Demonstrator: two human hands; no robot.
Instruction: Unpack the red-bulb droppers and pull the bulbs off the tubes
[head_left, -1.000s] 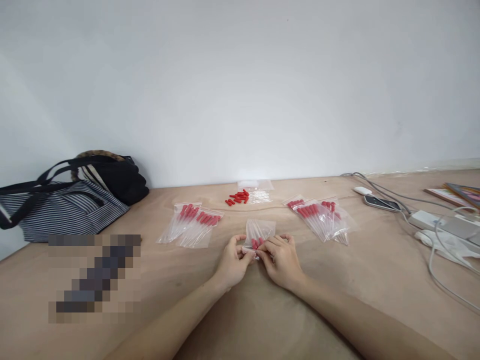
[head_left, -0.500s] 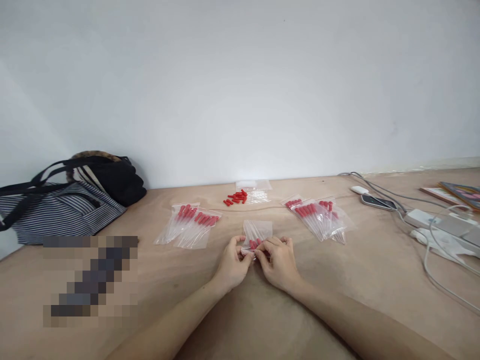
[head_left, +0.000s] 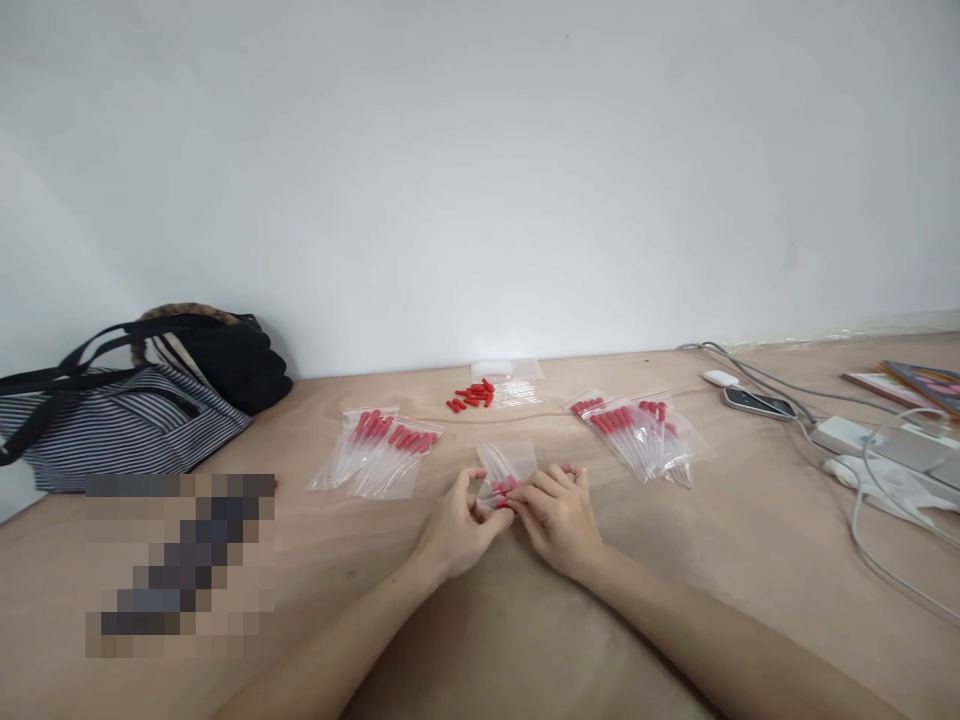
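Observation:
Both my hands meet at the near end of a small clear plastic bag (head_left: 507, 463) that lies on the wooden table (head_left: 375, 570) and holds a few red-capped droppers. My left hand (head_left: 457, 525) pinches the bag's left corner with thumb and fingertips. My right hand (head_left: 559, 515) has its fingers curled and pressed on the bag's right corner. Filled bags of red-capped droppers lie to the left (head_left: 379, 448) and to the right (head_left: 637, 432). Loose red caps (head_left: 472, 395) sit farther back beside a clear bag (head_left: 517, 380).
A striped bag and a black bag (head_left: 142, 400) rest at the back left against the white wall. A phone (head_left: 754, 402), a small white device (head_left: 720, 379), chargers and cables (head_left: 877, 450) lie at the right. Books (head_left: 911, 382) sit at the far right edge.
The bag between my fingers has tilted slightly to the left, and both hands have shifted a little on its near edge. Nothing else on the table has moved.

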